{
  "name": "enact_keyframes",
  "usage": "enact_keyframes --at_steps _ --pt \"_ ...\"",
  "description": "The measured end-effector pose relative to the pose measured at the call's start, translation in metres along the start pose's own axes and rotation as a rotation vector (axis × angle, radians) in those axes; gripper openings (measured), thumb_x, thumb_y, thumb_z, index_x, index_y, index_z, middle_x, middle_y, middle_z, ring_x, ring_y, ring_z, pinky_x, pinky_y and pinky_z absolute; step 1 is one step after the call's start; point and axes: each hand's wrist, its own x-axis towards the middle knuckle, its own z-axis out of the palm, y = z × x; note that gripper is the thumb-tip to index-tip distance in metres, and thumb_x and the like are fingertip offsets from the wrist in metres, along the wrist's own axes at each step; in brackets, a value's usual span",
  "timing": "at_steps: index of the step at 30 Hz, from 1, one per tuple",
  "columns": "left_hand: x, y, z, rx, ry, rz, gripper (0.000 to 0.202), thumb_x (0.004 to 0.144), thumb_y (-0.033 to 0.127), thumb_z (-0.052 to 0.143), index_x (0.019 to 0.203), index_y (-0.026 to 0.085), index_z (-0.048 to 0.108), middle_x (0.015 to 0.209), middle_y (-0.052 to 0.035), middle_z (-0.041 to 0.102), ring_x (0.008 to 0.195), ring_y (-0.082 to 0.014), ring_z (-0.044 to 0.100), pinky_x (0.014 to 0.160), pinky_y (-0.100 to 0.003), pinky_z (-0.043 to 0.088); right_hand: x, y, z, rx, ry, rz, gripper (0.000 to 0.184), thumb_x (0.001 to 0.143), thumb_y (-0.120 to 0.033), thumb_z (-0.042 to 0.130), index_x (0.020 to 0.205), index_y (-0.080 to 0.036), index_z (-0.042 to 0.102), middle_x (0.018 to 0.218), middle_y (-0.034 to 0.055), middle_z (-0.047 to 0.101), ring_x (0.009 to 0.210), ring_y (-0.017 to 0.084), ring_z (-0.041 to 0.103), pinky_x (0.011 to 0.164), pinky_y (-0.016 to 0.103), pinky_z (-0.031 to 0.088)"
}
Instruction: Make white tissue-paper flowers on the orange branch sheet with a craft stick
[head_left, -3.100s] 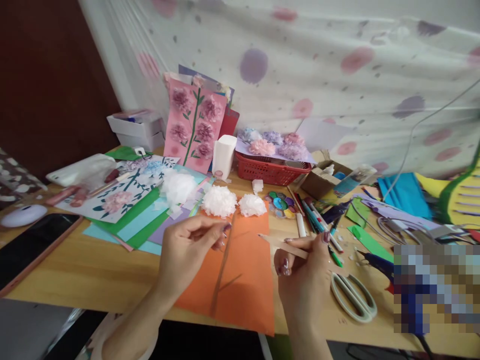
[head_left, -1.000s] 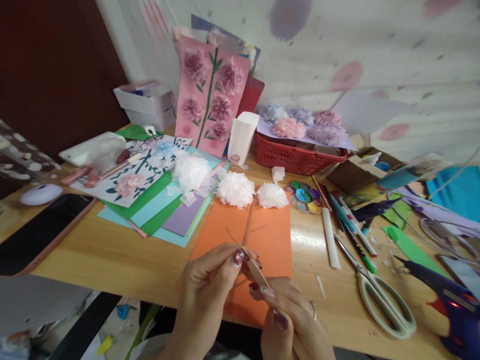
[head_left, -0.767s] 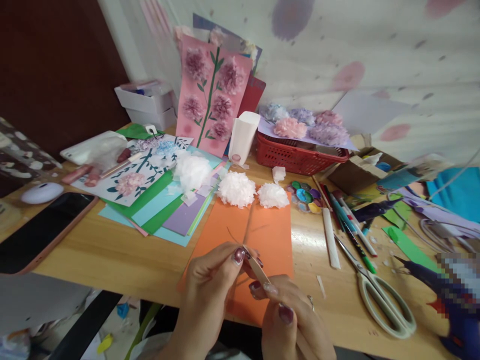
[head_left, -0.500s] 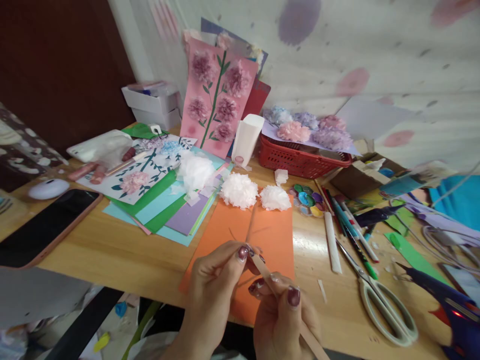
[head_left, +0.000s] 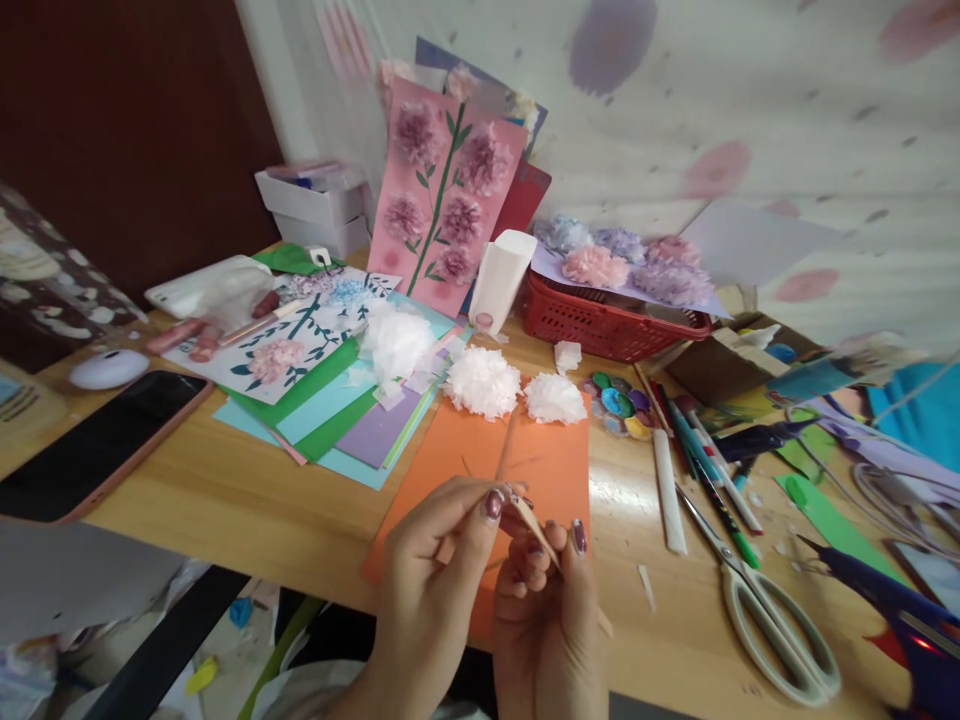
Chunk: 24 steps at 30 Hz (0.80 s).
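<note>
Between my two hands runs a narrow pale peach strip [head_left: 534,525], which looks like folded paper. My left hand [head_left: 439,570] pinches its upper end between thumb and fingertips. Lower down, my right hand [head_left: 551,610] has its thumb and fingers closed on the same strip, and a loose end pokes out past the palm. Both hands are above an orange sheet [head_left: 480,450] with a brown stem drawn on it. Two fluffy white paper flowers, a larger one [head_left: 482,382] and a smaller one [head_left: 555,398], sit along the sheet's top edge.
Scissors [head_left: 776,630], a glue gun [head_left: 877,600] with a red light, and several pens [head_left: 709,470] lie right. A red basket [head_left: 600,325] stands behind. Coloured papers [head_left: 375,430], white tissue [head_left: 396,340] and a phone [head_left: 105,440] are left; a pink flower card [head_left: 442,200] leans at back.
My right hand has moved up along the strip, closer to my left hand, and turned with its fingers curled. Less of the strip shows below it. The view has shifted slightly.
</note>
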Motion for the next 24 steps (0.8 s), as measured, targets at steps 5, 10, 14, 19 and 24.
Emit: enact_keyframes --at_steps 5,10,14,19,24 --pt "-0.003 0.003 -0.002 0.018 -0.036 0.072 0.025 0.092 0.038 0.060 0.091 0.021 0.078 0.097 -0.0085 0.074 0.087 -0.0206 0.070 0.076 -0.027 0.058 -0.005 -0.004 0.004 0.001 -0.004 -0.037 0.024 0.087 -0.044 0.069 0.077 -0.023 0.074 0.058 -0.0033 0.063 0.049 0.008 0.056 0.047 0.020 0.047" --pt "0.001 0.006 -0.006 0.176 -0.044 0.117 0.019 0.091 0.032 0.062 0.093 0.023 0.078 0.091 -0.0058 0.075 0.078 -0.0162 0.070 0.067 -0.021 0.057 0.002 0.003 -0.006 -0.109 -0.114 -0.302 0.021 0.089 -0.040 0.068 0.080 -0.024 0.078 0.059 -0.0009 0.070 0.050 0.011 0.064 0.049 0.022 0.054" --pt "0.001 0.007 -0.004 0.141 -0.014 0.101 0.019 0.090 0.031 0.063 0.086 0.022 0.079 0.080 -0.0039 0.075 0.073 -0.0148 0.068 0.064 -0.019 0.055 0.006 0.001 -0.012 -0.300 -0.188 -0.589 0.016 0.090 -0.035 0.067 0.084 -0.024 0.079 0.061 -0.0003 0.073 0.053 0.015 0.069 0.052 0.024 0.057" --pt "-0.001 0.004 0.002 -0.106 0.055 -0.058 0.017 0.085 0.031 0.068 0.079 0.020 0.080 0.071 -0.0027 0.073 0.067 -0.0144 0.066 0.062 -0.021 0.053 0.008 0.006 -0.019 -0.532 -0.221 -0.936 0.017 0.093 -0.023 0.059 0.089 -0.021 0.076 0.069 0.0015 0.074 0.058 0.018 0.070 0.053 0.029 0.056" --pt "-0.001 0.003 0.003 -0.243 0.077 -0.159 0.015 0.078 0.034 0.075 0.078 0.020 0.080 0.067 -0.0019 0.072 0.065 -0.0134 0.064 0.061 -0.020 0.052 0.007 0.012 -0.022 -0.565 -0.211 -1.066 0.018 0.094 -0.022 0.057 0.094 -0.021 0.075 0.071 0.0023 0.074 0.060 0.018 0.070 0.054 0.030 0.054"
